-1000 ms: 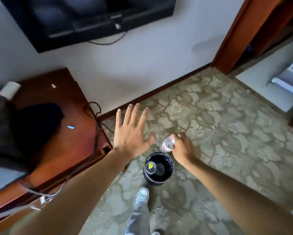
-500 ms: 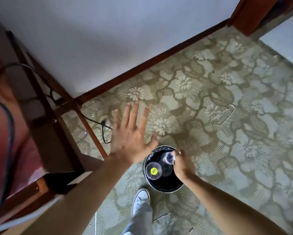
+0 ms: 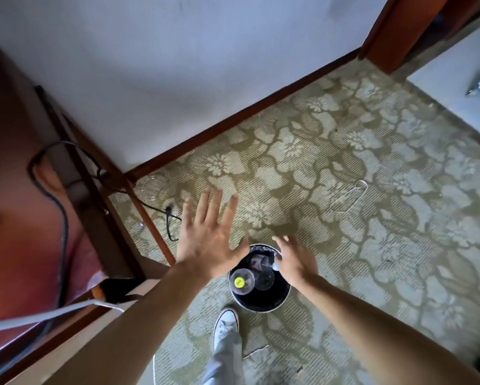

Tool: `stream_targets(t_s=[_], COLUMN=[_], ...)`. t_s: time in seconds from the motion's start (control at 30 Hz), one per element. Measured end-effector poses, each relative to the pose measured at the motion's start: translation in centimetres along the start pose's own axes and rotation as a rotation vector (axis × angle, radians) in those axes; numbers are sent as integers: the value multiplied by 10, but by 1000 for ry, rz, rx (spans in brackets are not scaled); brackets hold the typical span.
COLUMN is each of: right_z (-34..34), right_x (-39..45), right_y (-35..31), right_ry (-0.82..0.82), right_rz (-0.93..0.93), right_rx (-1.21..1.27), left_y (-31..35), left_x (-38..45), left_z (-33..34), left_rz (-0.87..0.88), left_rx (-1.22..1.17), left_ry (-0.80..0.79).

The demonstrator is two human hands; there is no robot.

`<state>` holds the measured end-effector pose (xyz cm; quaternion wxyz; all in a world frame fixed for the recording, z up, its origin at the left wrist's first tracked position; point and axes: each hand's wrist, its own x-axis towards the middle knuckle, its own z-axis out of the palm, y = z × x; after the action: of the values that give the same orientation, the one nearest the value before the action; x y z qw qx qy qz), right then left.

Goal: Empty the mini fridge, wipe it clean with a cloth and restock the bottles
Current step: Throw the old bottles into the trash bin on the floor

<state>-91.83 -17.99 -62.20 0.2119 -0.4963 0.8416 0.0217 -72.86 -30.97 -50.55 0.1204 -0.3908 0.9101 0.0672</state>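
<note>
- Nearest, at 6 o'clock: a white sneaker (image 3: 225,321) and a grey trouser leg stand on the patterned carpet (image 3: 372,245), just short of the bin.
- Black round bin (image 3: 261,297), centre-low in view. Inside: one clear bottle with a yellow cap (image 3: 239,282) lying at the bin's 9 o'clock, and a second clear bottle (image 3: 258,263) at its 12 o'clock, neck towards the right hand.
- Change: half a second ago the right hand gripped that second bottle over the rim. Now the right hand (image 3: 294,262) has its fingers spread and uncurled at the bin's 1 o'clock. Whether a fingertip still touches the white cap is not clear.
- Left hand (image 3: 208,245): flat, fingers straight and fanned, holding nothing, hovering at the bin's 10 o'clock, as in both earlier frames.
- Farther, at 9 o'clock: wooden bench (image 3: 16,218) with a black cable (image 3: 64,218) trailing over it.
- Farthest, 12 o'clock: white wall and wooden skirting.
- Judgement: the bottle is discarded, so this belongs to the emptying stage. The mini fridge is not in view; wiping and restocking appear not yet done.
</note>
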Motion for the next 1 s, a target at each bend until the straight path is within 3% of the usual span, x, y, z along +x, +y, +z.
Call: stream_targets(t_s=[0.27, 0.57, 0.8, 1.0], right_z=[-186, -406, -493, -519], right_x=[-93, -240, -323, -388], right_y=[-55, -194, -310, -437], right_ry=[260, 550, 668, 755], right_rz=[-217, -516, -718, -964], right_rx=[-60, 19, 1, 4], left_y=[14, -17, -79, -142], left_x=[-98, -258, -386, -491], left_z=[-167, -341, -411, -442], left_rz=[-29, -211, -414, -536], left_rx=[29, -8, 48, 72], left_ry=[179, 486, 674, 856])
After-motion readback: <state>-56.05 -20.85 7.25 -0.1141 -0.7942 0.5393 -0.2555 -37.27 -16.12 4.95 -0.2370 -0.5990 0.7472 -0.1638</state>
